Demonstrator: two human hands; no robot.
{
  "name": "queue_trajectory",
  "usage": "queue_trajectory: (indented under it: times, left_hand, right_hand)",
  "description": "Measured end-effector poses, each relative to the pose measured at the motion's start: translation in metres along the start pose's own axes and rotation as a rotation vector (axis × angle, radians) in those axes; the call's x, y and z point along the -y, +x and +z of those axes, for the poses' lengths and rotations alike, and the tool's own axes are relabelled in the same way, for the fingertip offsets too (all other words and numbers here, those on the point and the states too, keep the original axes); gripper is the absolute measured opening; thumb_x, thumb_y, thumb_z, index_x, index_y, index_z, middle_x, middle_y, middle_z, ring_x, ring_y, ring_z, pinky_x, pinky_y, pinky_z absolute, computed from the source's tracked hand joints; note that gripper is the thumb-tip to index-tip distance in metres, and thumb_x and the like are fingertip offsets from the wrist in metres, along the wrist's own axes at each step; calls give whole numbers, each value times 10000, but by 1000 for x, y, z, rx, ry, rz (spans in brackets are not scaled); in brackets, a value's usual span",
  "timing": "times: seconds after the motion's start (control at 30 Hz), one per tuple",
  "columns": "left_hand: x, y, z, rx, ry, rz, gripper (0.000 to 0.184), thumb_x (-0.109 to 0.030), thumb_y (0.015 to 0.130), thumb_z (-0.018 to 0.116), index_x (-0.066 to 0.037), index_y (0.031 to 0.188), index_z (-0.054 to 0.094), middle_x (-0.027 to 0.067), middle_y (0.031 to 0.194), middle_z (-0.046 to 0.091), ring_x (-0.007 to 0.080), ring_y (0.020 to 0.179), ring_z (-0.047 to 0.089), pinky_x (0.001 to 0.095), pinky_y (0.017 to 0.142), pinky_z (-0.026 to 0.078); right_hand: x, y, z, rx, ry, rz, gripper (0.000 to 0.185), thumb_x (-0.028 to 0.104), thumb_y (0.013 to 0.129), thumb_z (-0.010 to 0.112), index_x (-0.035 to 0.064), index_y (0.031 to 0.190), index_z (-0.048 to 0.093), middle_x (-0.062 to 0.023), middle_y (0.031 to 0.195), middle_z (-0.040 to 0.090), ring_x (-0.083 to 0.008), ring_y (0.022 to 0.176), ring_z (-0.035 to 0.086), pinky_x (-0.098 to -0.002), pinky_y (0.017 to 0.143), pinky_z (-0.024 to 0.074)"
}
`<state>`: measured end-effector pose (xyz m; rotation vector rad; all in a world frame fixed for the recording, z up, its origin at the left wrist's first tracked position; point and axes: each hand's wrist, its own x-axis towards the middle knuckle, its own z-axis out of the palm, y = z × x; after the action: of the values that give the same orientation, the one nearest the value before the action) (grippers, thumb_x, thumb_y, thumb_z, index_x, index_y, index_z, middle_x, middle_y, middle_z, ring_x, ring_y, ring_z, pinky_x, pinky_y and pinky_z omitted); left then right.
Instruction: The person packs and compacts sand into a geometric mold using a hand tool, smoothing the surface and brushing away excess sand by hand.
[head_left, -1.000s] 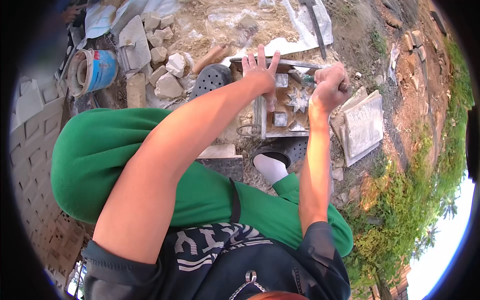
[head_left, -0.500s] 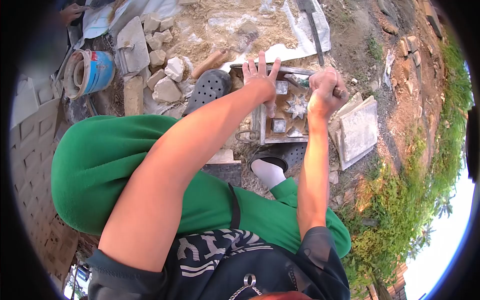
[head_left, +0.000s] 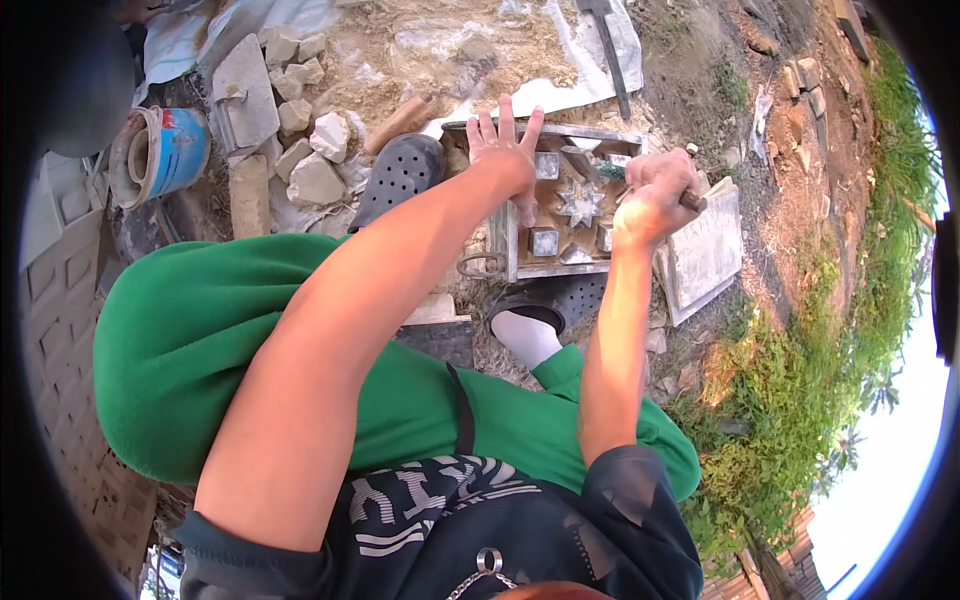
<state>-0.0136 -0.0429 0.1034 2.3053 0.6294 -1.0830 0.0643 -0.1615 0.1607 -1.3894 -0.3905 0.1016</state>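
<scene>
A metal mould frame [head_left: 560,270] lies on the ground between my feet, with a star-shaped block [head_left: 579,202] at its middle and small square blocks [head_left: 544,241] around it. My left hand [head_left: 505,155] rests on the mould's left edge with its fingers spread and nothing held. Over the right side of the mould, my right hand [head_left: 657,195] is closed around the handle of a brush [head_left: 611,171]. Its greenish tip reaches inside the frame, and the handle's end sticks out of my fist.
Dark clogs [head_left: 405,175] flank the mould. Flat slabs [head_left: 705,250] lie to the right. Broken stones [head_left: 315,180] and a blue bucket [head_left: 178,150] are at the left. A dark metal bar [head_left: 606,55] lies on white sheeting beyond the mould.
The view has shifted, so the scene sits further left. The brush in my right hand shows more clearly beside the star block. My left hand stays spread on the mould's edge.
</scene>
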Motion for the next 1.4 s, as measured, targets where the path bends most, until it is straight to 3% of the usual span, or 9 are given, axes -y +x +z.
queue_trajectory:
  times: [0.17,0.27,0.57,0.77,0.87,1.0,1.33,1.37,1.4]
  left_hand:
    - [-2,-1,1,-13,-13,3,1612,-523,439,942,-231,1521,-217,268,1573,-179,472,1467,-11,563,1179,69]
    - [0,0,-2,-21,-20,-7,1607,-525,447,943,-245,1521,-218,250,1577,-192,463,1470,-19,564,1178,50]
    - [2,2,6,-66,-39,21,1633,-537,407,945,-226,1524,-206,270,1575,-169,473,1468,5,577,1175,64]
    - [5,4,6,-87,-43,41,1636,-543,399,944,-220,1527,-196,279,1572,-164,472,1468,12,579,1175,61]
    - [3,2,8,-71,-26,46,1637,-554,399,940,-216,1527,-196,283,1572,-159,472,1468,14,577,1174,62]
    - [3,4,8,-72,-7,34,1638,-570,400,930,-201,1528,-198,295,1569,-148,476,1466,21,576,1173,64]
    - [0,16,13,-72,73,17,1657,-614,386,910,-149,1524,-200,340,1555,-113,525,1446,43,600,1159,73]
    - [4,17,17,-99,74,46,1651,-671,390,886,-129,1528,-180,347,1554,-89,515,1450,29,604,1155,69]
    - [4,15,19,-95,96,65,1651,-671,390,886,-129,1528,-180,347,1554,-89,515,1450,29,604,1155,69]
  right_hand:
    - [-2,-2,16,-119,-138,196,400,93,936,456,101,551,348,32,486,336,-60,432,309,-257,437,258]
    - [6,3,13,-304,-42,112,396,92,924,457,121,551,328,29,487,346,-58,434,323,-251,432,255]
    - [-8,-16,22,-277,-221,213,389,204,957,493,46,604,453,0,545,460,-76,502,408,-262,481,318]
    - [17,-20,25,-364,-218,204,386,205,965,490,22,626,481,14,553,449,-58,522,396,-262,480,305]
    - [-6,-13,18,-202,-323,195,385,198,962,491,29,618,456,33,557,420,-57,532,370,-280,479,288]
    - [26,-13,29,-369,-223,195,383,188,956,487,23,616,425,39,558,393,-58,539,343,-299,483,284]
    - [3,-6,13,36,-424,171,384,177,923,513,28,575,449,18,497,424,-77,512,368,-292,484,298]
    - [5,4,3,14,-260,291,393,171,914,509,42,549,447,25,492,443,-70,480,381,-289,467,296]
    - [7,13,-10,1,-133,162,444,190,954,547,95,526,476,1,487,493,-89,428,438,-251,423,335]
